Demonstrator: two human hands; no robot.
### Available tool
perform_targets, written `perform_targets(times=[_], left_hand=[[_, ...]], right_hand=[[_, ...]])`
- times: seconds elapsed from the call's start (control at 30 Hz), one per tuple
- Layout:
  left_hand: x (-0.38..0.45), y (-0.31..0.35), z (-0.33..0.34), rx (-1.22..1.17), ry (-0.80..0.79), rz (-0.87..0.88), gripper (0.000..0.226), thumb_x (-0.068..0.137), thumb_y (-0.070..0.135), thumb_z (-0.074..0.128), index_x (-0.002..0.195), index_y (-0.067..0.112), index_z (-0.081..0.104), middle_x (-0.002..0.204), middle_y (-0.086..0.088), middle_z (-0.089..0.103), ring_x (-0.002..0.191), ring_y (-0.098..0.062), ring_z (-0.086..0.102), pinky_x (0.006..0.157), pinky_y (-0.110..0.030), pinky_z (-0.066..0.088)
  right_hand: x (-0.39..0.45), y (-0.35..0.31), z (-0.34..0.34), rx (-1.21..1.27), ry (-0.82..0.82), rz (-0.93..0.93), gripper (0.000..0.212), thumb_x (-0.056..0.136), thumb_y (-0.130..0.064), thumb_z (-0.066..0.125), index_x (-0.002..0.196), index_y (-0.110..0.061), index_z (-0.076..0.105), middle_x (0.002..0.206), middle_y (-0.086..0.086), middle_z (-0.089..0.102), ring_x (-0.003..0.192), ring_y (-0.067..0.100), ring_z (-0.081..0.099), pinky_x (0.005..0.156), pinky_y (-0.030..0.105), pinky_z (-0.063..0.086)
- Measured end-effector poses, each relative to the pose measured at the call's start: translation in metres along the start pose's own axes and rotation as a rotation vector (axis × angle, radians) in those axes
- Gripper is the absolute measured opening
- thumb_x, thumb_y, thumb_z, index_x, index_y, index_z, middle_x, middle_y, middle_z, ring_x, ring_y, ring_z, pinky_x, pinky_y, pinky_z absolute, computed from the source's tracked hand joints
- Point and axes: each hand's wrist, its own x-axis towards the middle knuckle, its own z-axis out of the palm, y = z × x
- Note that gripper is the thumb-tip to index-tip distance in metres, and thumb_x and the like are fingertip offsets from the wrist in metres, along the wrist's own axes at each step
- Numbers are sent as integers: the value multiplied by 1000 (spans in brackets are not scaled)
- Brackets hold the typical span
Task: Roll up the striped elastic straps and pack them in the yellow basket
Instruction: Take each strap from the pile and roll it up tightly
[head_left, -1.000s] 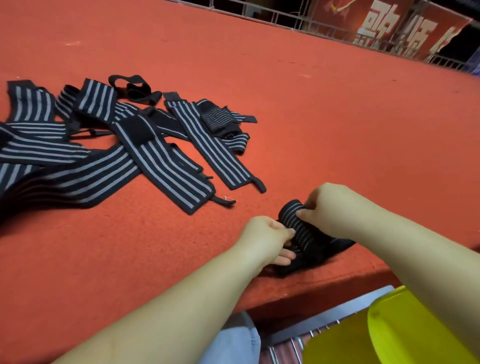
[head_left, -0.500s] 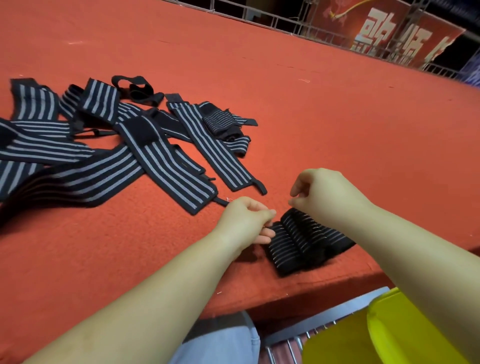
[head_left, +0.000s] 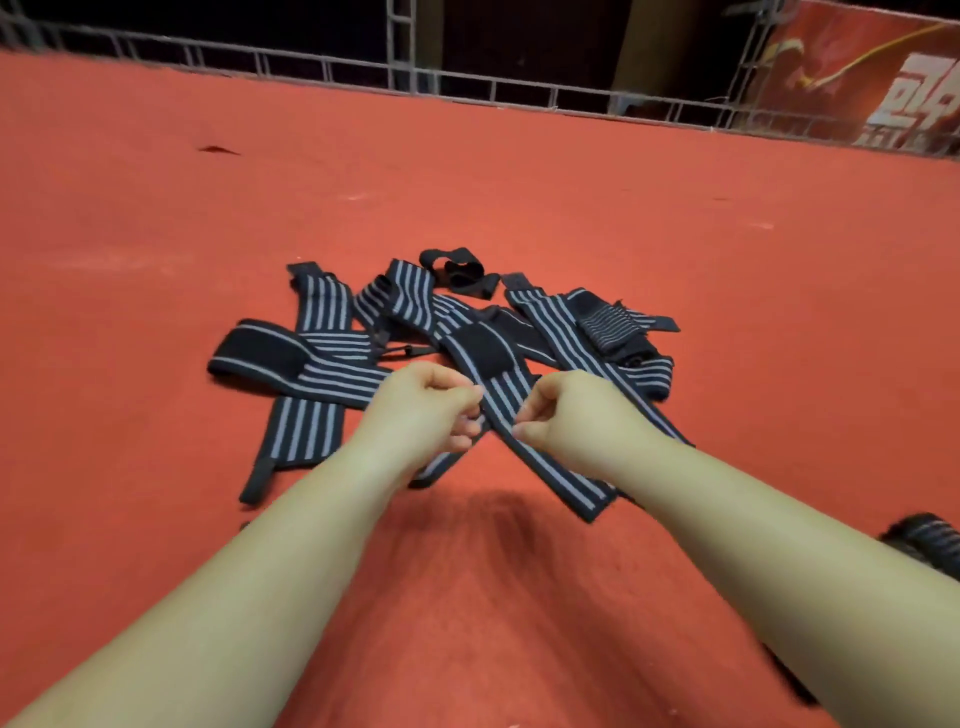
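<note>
Several black elastic straps with grey stripes (head_left: 322, 364) lie in a loose pile on the red carpeted surface (head_left: 519, 597). One long strap (head_left: 501, 402) runs diagonally between my hands, and its near end (head_left: 587, 499) hangs slightly off the carpet above a shadow. My left hand (head_left: 426, 410) pinches its left edge with curled fingers. My right hand (head_left: 566, 415) pinches its right edge. A rolled strap (head_left: 924, 543) lies at the far right, partly cut off by the frame. The yellow basket is out of view.
A small plain black band (head_left: 457, 270) lies behind the pile. A metal railing (head_left: 519, 96) borders the far side of the carpet, with a red banner (head_left: 883, 104) at the top right.
Both hands left the rolled strap near the carpet's edge and moved over to the pile, taking hold of a flat strap. The view swung left and up, so the basket dropped out.
</note>
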Motion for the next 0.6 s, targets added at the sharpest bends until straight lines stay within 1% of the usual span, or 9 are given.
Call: perform_targets(times=[0.13, 0.2, 0.27, 0.33, 0.4, 0.47, 0.5, 0.57, 0.6], left_hand=[[15, -1, -65, 38, 137, 10, 20, 90, 8, 57, 72, 16, 56, 70, -3, 58, 60, -10, 54, 58, -19, 44], [23, -10, -88, 44, 175, -20, 18, 90, 7, 56, 75, 17, 56, 73, -2, 58, 62, -9, 53, 58, -18, 42], [33, -23, -102, 6, 175, -90, 17, 90, 5, 55, 77, 16, 57, 77, -3, 59, 66, -10, 52, 61, -19, 42], [46, -38, -107, -101, 146, -191, 14, 92, 6, 53, 82, 13, 59, 82, -5, 60, 72, -13, 55, 67, -20, 45], [62, -50, -106, -247, 115, -317, 9, 94, 10, 51, 98, 9, 60, 94, -9, 62, 87, -19, 60, 74, -25, 47], [78, -60, -102, -385, 78, -432, 23, 96, 10, 48, 117, 5, 56, 113, -17, 59, 109, -29, 57, 84, -30, 47], [86, -63, -99, -439, 64, -475, 27, 96, 9, 47, 121, 3, 54, 122, -20, 55, 117, -31, 54, 87, -32, 45], [99, -66, -91, -537, 41, -527, 28, 97, 8, 44, 123, 1, 51, 132, -24, 50, 123, -33, 49, 91, -34, 42], [104, -68, -88, -579, 38, -543, 29, 97, 8, 42, 125, 1, 49, 134, -24, 49, 125, -34, 48, 92, -35, 41]], right_hand=[[35, -40, 30, 100, 1, -43, 14, 82, -20, 66, 69, -22, 60, 76, -4, 63, 73, 14, 58, 68, 23, 42], [52, -55, 46, 166, 4, -48, 11, 83, -20, 64, 72, -21, 62, 77, -4, 66, 72, 13, 59, 63, 22, 43], [69, -66, 62, 190, 5, -56, 6, 85, -20, 64, 79, -19, 65, 79, -8, 64, 76, 9, 58, 65, 20, 42], [88, -72, 76, 173, 3, -53, 4, 86, -19, 62, 84, -20, 66, 83, -9, 61, 82, 9, 57, 74, 20, 42], [109, -73, 87, 141, -9, -22, 8, 88, -18, 60, 91, -21, 67, 92, -6, 64, 92, 13, 60, 76, 19, 40], [130, -67, 96, 100, -45, 27, 17, 90, -16, 59, 105, -18, 67, 110, -1, 66, 104, 16, 60, 83, 21, 41], [139, -63, 99, 62, -75, 49, 23, 91, -16, 59, 113, -16, 64, 118, 1, 65, 109, 18, 59, 89, 23, 43], [153, -55, 106, -62, -151, 70, 35, 90, -18, 61, 124, -13, 58, 128, 5, 59, 116, 21, 55, 97, 28, 43], [159, -52, 109, -130, -182, 76, 40, 89, -21, 63, 127, -12, 55, 130, 6, 57, 118, 22, 54, 99, 30, 42]])
